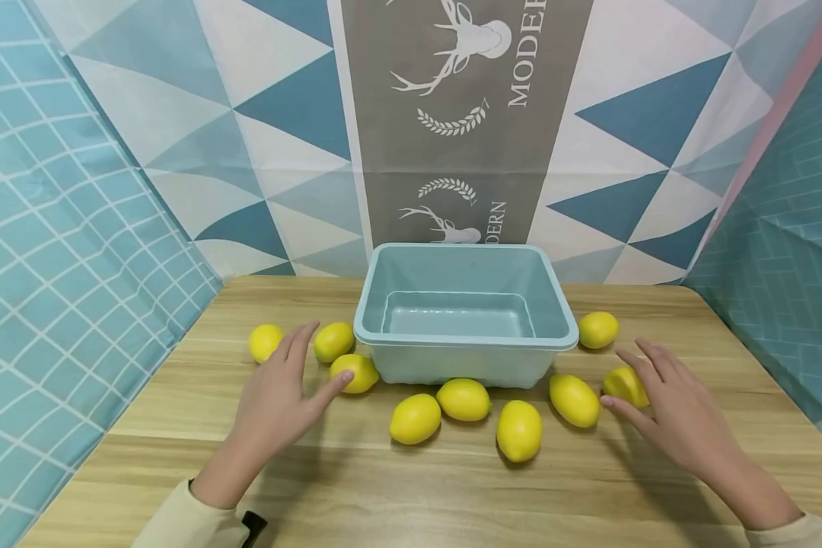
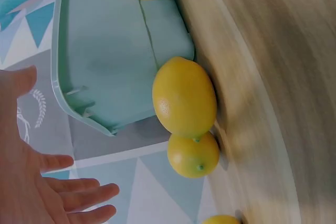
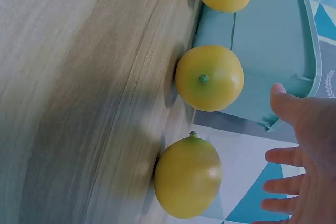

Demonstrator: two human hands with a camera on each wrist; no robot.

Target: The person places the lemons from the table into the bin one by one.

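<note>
A light blue plastic basin point(image 1: 466, 358) stands at the table's back, with several yellow lemons around its front and sides. My left hand point(image 1: 281, 392), fingers spread, hovers over the table left of the basin; a lemon point(image 1: 355, 374) lies near its thumb and another lemon point(image 1: 266, 342) beyond its fingers. My right hand point(image 1: 678, 407) hovers on the right with fingers apart, partly covering a lemon point(image 1: 625, 387). In the left wrist view, a lemon point(image 2: 185, 98) lies apart from the left hand point(image 2: 47, 187). The right wrist view has a lemon point(image 3: 188, 177) beside the right hand point(image 3: 310, 156). Neither hand holds anything.
More lemons lie before the basin, among them one lemon point(image 1: 519, 431) nearest me. A lemon point(image 1: 598, 329) sits by the basin's right side. The wooden table point(image 1: 411, 495) meets a patterned cloth wall point(image 1: 301, 152) at the back and tiled sheets at both sides.
</note>
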